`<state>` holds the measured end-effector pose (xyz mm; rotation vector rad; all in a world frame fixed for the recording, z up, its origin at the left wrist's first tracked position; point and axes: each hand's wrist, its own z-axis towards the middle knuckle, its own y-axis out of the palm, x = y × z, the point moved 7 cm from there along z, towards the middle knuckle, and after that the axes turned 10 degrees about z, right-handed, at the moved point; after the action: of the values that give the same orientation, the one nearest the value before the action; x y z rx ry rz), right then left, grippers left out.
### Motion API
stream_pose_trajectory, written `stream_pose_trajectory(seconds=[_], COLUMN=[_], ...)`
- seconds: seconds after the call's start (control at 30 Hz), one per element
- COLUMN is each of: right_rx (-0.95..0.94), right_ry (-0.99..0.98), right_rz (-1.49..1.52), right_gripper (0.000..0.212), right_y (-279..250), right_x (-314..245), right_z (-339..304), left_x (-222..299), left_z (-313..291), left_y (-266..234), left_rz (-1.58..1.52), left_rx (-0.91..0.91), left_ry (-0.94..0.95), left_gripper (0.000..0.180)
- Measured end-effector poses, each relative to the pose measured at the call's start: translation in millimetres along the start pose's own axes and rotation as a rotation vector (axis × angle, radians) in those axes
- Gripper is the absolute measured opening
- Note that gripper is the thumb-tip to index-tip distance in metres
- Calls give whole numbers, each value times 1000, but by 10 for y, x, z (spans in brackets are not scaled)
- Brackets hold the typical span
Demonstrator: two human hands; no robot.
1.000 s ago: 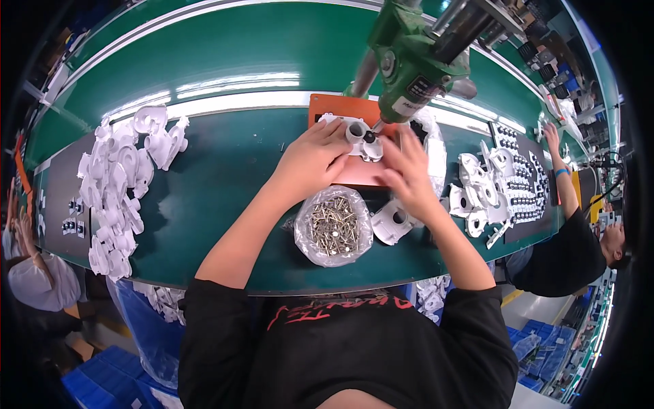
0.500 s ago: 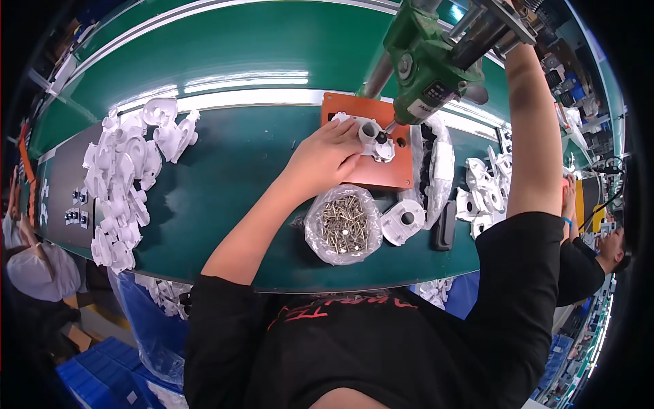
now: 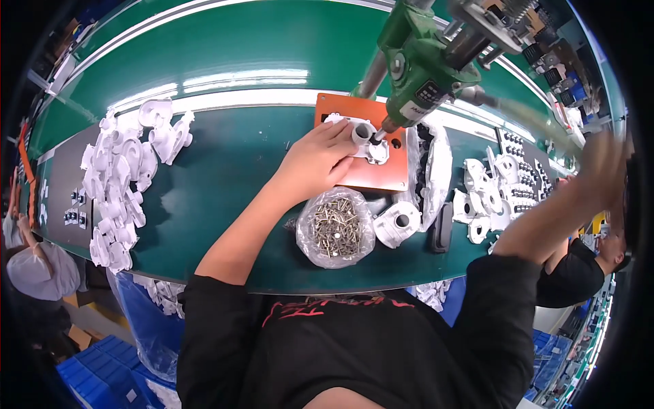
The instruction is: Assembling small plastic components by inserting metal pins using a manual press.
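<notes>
A white plastic housing (image 3: 377, 153) with a round tube lies on the orange plate (image 3: 381, 178), under the green press machine (image 3: 424, 94). My left hand (image 3: 317, 158) rests with its fingers over the housing's left side and holds it against the plate. The machine's thin metal tip (image 3: 379, 135) is at the housing, beside the tube; whether it touches cannot be made out. Off at the far right, my right hand (image 3: 603, 167) is raised and smeared by motion, so its fingers cannot be read. Close to it is the blurred lever (image 3: 524, 112) of the machine.
A plastic bag of screws (image 3: 335, 228) sits before the plate, beside another white housing (image 3: 397, 225). White housings (image 3: 122, 177) are heaped at left, more (image 3: 485, 194) at right near rows of small black parts (image 3: 523, 180). A black case (image 3: 441, 228) lies between. Co-workers (image 3: 579, 273) sit at both sides.
My right hand has come down and outward to the right from the top of the machine, and the lever is now blurred. My left hand stays on the housing. The view has shifted slightly.
</notes>
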<state>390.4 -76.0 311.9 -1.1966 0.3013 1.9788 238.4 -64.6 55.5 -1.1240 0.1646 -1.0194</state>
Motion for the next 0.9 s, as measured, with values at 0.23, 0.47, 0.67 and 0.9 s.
stream_pose_trajectory(seconds=[0.23,0.47,0.67,0.9], right_rx=[-413,534,1121,830], right_ry=[552,-166,21,404], right_rz=[-826,171,59,-342], right_gripper=[24,66,53,43], right_y=[1116,-413,-785,-644], right_x=[329,-297,357,316], right_z=[-1366,-1172,-933,-2205], left_x=[293,216,301,-7], left_z=[158,429,664,741], left_y=[82,67,51,-88], left_rz=[-4,-120,67,25], left_rx=[-31,-171,-133,-415], left_ry=[85,-131,153,-288], left_gripper=[20,42,40,30])
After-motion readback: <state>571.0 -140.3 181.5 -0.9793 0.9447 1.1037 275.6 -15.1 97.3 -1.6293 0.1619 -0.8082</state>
